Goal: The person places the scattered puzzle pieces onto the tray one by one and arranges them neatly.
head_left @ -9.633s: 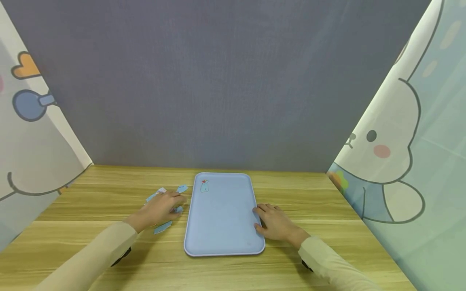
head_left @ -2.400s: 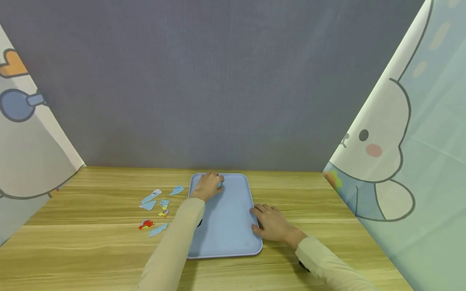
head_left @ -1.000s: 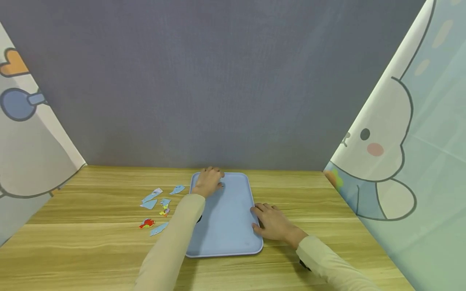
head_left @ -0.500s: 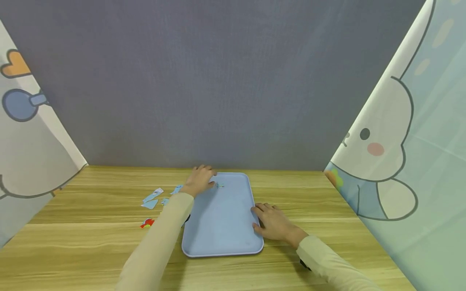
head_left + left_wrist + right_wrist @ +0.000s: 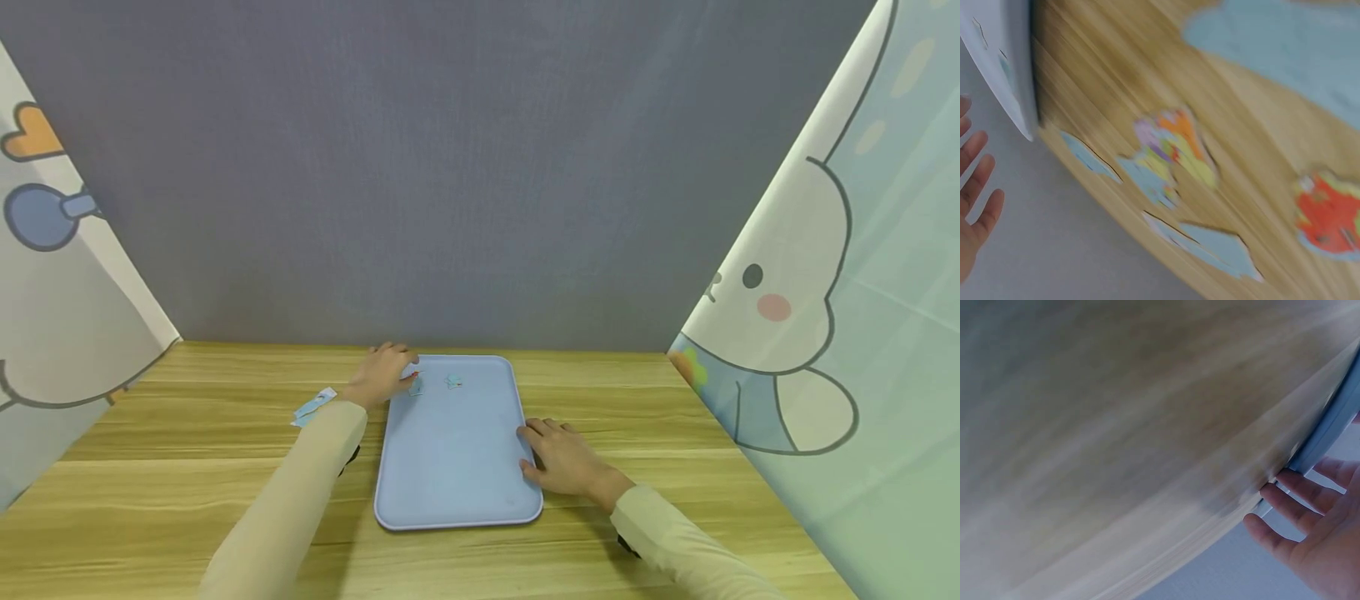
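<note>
A pale blue tray (image 5: 459,467) lies on the wooden table. Two small light-blue puzzle pieces are at its far end: one puzzle piece (image 5: 454,382) further right, the other puzzle piece (image 5: 416,387) partly under my left hand (image 5: 378,377). That hand hovers over the tray's far left corner. Its spread fingers hold nothing in the left wrist view. My right hand (image 5: 566,460) rests its fingers and thumb on the tray's right rim; the right wrist view shows these fingers (image 5: 1291,509) nearly straight against the edge.
Left of the tray, loose puzzle pieces lie on the table, mostly behind my left arm. The left wrist view shows a red piece (image 5: 1332,215), a multicoloured piece (image 5: 1179,147) and several blue ones. A grey panel (image 5: 450,167) stands behind the table.
My left hand let go of a light-blue puzzle piece at the tray's far end and moved left. The tray shows two pieces now, one at first. My right hand stayed on the rim.
</note>
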